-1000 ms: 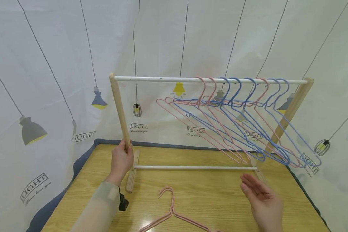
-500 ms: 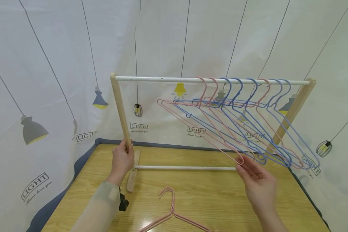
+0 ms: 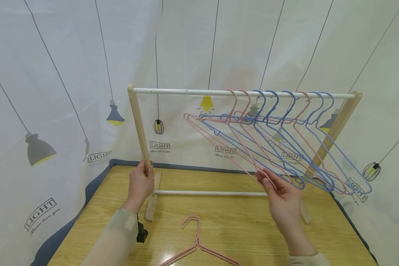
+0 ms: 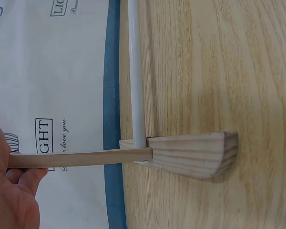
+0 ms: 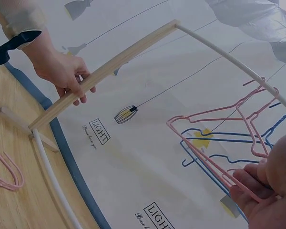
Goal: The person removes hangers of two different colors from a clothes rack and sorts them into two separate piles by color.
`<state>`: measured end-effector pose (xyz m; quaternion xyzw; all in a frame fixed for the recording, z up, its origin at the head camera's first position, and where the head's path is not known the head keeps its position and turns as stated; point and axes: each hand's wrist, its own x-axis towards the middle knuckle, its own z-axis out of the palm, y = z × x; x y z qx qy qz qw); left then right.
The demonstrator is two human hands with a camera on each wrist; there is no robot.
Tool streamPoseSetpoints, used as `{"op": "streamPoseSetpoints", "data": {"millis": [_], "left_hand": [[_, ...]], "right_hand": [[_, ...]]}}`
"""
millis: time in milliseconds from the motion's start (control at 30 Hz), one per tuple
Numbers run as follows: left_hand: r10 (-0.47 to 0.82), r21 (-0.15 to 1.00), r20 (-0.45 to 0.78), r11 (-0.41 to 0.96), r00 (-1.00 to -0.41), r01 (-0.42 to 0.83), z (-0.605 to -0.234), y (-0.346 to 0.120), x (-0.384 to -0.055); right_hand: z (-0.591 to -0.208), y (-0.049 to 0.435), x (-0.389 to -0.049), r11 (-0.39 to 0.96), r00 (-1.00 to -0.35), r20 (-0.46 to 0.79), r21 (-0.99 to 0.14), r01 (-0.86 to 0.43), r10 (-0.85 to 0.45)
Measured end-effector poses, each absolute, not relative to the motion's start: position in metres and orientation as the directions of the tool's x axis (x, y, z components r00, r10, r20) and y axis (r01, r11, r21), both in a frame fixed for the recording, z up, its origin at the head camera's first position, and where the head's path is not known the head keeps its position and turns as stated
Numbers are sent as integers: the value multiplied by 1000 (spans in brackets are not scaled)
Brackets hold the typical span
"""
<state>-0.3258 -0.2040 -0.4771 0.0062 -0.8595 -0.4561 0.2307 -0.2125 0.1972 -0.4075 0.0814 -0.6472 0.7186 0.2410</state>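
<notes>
At the left of the head view, your left hand (image 3: pixel 141 183) is wrapped around the rack's left upright (image 3: pixel 139 125), low on the post, just above the lower bar (image 3: pixel 209 192). The left wrist view shows the same hold, with the wooden foot (image 4: pixel 190 152) resting on the table (image 4: pixel 248 86).

At bottom center, a pink hanger (image 3: pixel 197 238) lies on the table, its hook toward the rack; its lines look doubled, so you may have two stacked there.

Right of center, your right hand (image 3: pixel 286 201) holds the lower corner of the leftmost hanging pink hanger (image 3: pixel 229 119), thumb and fingers closed on the wire. Its hook sits over the upper rail (image 3: pixel 186 91); a second pink hanger (image 3: pixel 243 119) hangs just beside it, with blue hangers (image 3: pixel 267 117) and one more pink toward the right upright (image 3: pixel 336 127).

The step in hand looks like handling that front hanger while you brace the frame. A next move on it would probably call for a light pinch, the left post held steady, and care that neighboring wires, which overlap closely, don't snag.
</notes>
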Motion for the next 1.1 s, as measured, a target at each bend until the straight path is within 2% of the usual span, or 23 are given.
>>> {"op": "streamPoseSetpoints", "data": {"millis": [367,600,1100], "left_hand": [[-228,788,385,585,-895,190,-474,-201,-326],[-229,791,382,582,-895,189,-473,-200,-325],[-228,782,383,595,-895,183,-476,-203,-325]], "right_hand": [[-398,191,-212,-122,-825,496,-832,-541,272],[-385,190,-211,-186,-831,481,-822,-538,279],[-369,193,-194,-213,-860,424,-847,-488,285]]}}
